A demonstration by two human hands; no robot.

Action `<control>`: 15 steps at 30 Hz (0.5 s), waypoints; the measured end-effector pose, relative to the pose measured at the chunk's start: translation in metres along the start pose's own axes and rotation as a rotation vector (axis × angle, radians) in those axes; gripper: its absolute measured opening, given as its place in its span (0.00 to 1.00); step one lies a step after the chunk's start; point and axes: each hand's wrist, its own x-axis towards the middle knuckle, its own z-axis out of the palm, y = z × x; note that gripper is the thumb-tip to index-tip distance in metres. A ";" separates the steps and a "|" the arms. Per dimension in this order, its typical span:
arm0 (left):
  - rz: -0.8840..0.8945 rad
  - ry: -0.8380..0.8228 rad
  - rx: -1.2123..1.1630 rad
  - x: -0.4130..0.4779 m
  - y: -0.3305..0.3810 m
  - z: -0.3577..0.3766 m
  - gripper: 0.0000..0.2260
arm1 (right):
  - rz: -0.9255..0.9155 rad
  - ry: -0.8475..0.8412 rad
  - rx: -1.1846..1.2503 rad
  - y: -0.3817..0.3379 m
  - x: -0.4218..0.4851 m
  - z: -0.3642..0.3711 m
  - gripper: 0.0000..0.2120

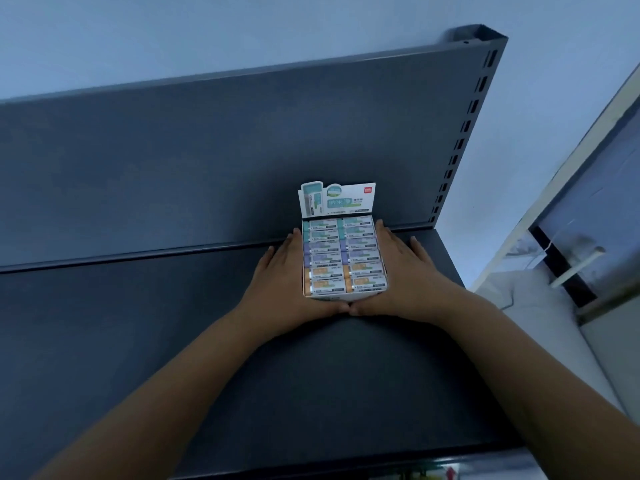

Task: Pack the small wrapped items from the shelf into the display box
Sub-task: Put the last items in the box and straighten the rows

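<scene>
Found display box on the shelf full of wrapped items, none loose in view. Cupped it between left hand and right hand, fingers straight against its sides.

A dark grey, flat metal shelf fills the lower and middle of the frame, running from the left edge to the right-hand side. It meets its upright dark grey back panel along a raised lip. One white cardboard display box stands on it just right of centre, close to the back panel. The left hand and right hand flank the box, touching its sides.
</scene>
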 end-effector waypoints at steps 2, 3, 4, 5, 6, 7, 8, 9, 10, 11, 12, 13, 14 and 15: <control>-0.008 -0.003 0.000 0.001 -0.002 0.002 0.53 | -0.011 0.006 0.008 -0.002 -0.002 -0.001 0.65; -0.012 -0.009 0.006 0.001 -0.004 0.004 0.54 | -0.015 0.015 0.006 -0.003 -0.002 -0.001 0.64; -0.017 -0.014 0.013 0.001 -0.004 0.005 0.55 | -0.016 0.021 0.002 -0.004 -0.002 -0.001 0.63; -0.020 -0.013 0.018 0.001 -0.004 0.006 0.56 | -0.015 0.024 -0.001 -0.005 -0.002 0.000 0.62; -0.021 -0.012 0.022 0.001 -0.004 0.007 0.56 | -0.013 0.026 -0.001 -0.006 -0.002 0.000 0.62; -0.019 -0.010 0.030 0.001 -0.004 0.007 0.56 | -0.012 0.025 0.000 -0.006 -0.001 0.000 0.61; -0.016 -0.007 0.041 0.001 -0.003 0.008 0.56 | -0.013 0.019 -0.005 -0.006 -0.001 0.000 0.61; -0.014 -0.006 0.052 0.001 -0.003 0.008 0.55 | -0.013 0.009 -0.012 -0.006 -0.001 -0.001 0.61; -0.014 -0.005 0.063 0.002 -0.004 0.009 0.55 | -0.014 0.000 -0.017 -0.005 -0.001 0.000 0.61; -0.013 -0.005 0.068 0.002 -0.005 0.009 0.54 | -0.014 -0.009 -0.017 -0.004 -0.001 -0.001 0.61; -0.011 -0.005 0.070 0.002 -0.006 0.010 0.53 | -0.014 -0.019 -0.015 -0.004 -0.001 -0.001 0.61; -0.008 -0.005 0.068 0.002 -0.007 0.010 0.53 | -0.013 -0.028 -0.015 -0.003 -0.001 -0.001 0.61; -0.005 -0.005 0.066 0.001 -0.008 0.011 0.53 | -0.010 -0.036 -0.017 -0.003 -0.001 -0.001 0.61; -0.005 -0.005 0.061 0.001 -0.009 0.010 0.53 | -0.008 -0.038 -0.018 -0.002 -0.001 -0.001 0.61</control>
